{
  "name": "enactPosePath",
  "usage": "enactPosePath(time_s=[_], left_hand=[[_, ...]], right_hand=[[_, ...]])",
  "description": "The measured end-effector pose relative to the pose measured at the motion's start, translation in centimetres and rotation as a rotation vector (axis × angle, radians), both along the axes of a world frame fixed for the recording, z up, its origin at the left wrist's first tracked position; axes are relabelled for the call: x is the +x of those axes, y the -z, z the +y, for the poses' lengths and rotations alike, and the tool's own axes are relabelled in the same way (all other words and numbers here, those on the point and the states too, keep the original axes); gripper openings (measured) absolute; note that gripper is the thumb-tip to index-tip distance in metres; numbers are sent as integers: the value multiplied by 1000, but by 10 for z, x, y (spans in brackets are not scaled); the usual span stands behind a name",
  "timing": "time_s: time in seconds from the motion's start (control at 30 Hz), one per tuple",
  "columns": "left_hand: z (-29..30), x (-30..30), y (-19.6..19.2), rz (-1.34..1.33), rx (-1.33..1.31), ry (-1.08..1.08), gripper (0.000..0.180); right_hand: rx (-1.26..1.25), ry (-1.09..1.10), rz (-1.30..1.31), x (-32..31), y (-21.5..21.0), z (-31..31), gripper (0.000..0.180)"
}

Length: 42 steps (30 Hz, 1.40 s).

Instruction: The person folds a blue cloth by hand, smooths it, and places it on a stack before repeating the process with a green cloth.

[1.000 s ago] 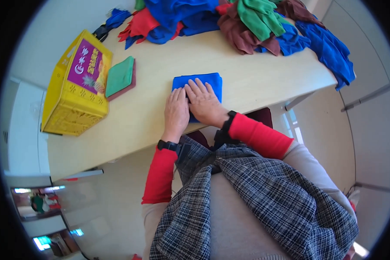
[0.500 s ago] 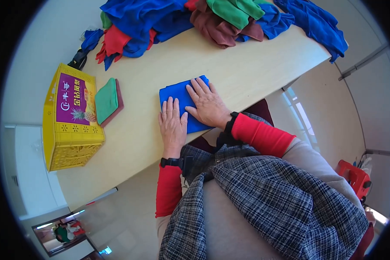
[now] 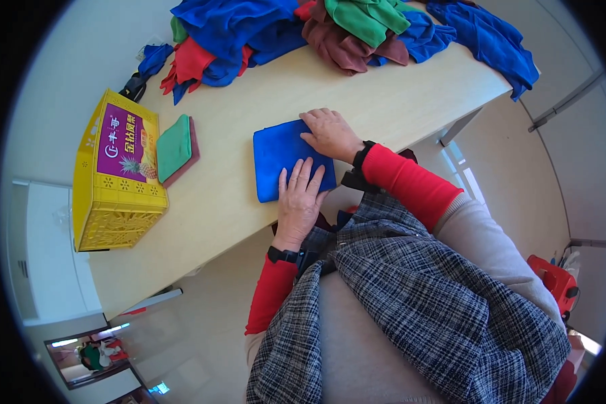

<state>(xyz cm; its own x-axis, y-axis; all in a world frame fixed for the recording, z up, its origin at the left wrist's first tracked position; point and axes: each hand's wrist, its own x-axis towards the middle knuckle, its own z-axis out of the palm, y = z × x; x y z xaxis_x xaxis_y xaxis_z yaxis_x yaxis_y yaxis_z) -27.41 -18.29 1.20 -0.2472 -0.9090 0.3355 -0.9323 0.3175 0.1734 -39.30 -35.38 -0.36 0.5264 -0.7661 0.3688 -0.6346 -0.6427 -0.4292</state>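
Note:
A neatly folded blue cloth (image 3: 276, 158) lies flat on the table, its corners squared. My left hand (image 3: 301, 205) rests palm down on its near part with the fingers spread. At the cloth's far right corner is my right hand (image 3: 334, 137), which covers that corner. Its fingers are slightly bent along the far edge, and the thumb stands apart on the cloth. Left of the blue cloth, a folded green cloth (image 3: 174, 149) sits on top of a folded maroon cloth (image 3: 190, 165), leaning toward or touching a yellow crate.
The yellow crate (image 3: 131, 219) with a purple label stands at the table's left end. Loose blue cloths (image 3: 239, 34), a red cloth (image 3: 192, 60), a green cloth (image 3: 367, 20) and a maroon cloth (image 3: 337, 50) are heaped along the far edge. The table's near edge (image 3: 202, 264) runs by my body.
My left hand has slid right and nearer across the blue cloth. My right hand has moved toward the far right corner, its fingers now more bent. The view has shifted slightly.

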Motion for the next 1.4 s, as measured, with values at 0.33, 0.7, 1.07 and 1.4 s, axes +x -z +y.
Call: enactPosePath(time_s=[0.33,0.7,1.07,1.4], left_hand=[[-16,-3,7,34,-51,21,51],[-8,12,34,52,-258,24,31],[8,13,25,191,-185,-5,35],[12,11,21,153,-186,-8,19]], right_hand=[[256,-34,-71,-16,-3,-65,35],[159,-162,-98,-17,29,-81,28],[233,-182,-127,1,13,-63,29],[-10,-170,-144,-4,20,-41,26]])
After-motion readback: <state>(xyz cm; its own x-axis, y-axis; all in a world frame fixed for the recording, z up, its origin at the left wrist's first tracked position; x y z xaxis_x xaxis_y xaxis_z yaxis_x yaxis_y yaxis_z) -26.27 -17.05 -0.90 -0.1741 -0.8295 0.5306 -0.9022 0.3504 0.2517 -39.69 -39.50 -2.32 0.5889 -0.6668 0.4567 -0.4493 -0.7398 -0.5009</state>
